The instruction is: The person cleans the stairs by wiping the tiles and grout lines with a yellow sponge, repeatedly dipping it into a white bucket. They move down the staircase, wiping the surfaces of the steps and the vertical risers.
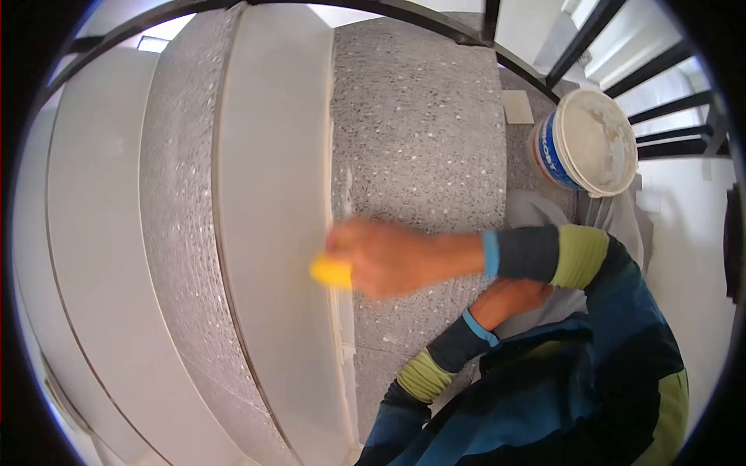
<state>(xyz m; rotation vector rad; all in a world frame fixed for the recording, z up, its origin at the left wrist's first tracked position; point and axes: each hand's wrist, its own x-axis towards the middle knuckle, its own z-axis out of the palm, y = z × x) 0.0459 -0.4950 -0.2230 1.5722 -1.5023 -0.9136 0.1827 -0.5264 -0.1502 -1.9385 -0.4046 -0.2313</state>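
Note:
My right hand (381,256) is closed around a small yellow piece (332,272). Motion blur hides its exact kind. It is held at the joint (342,311) where the speckled grey stair tread (420,124) meets the pale riser (272,194). Whitish filler marks run along this joint. Partly behind my right forearm, my left hand (513,299) rests near my grey-clad leg (536,213). Its fingers are mostly hidden.
A white bucket (598,144) with a blue label stands at upper right beside black railing bars (668,70). Near it lies a small cream tile piece (517,107). Another speckled tread (183,155) and riser (97,194) continue on the left. A curved black rail (365,8) crosses the top.

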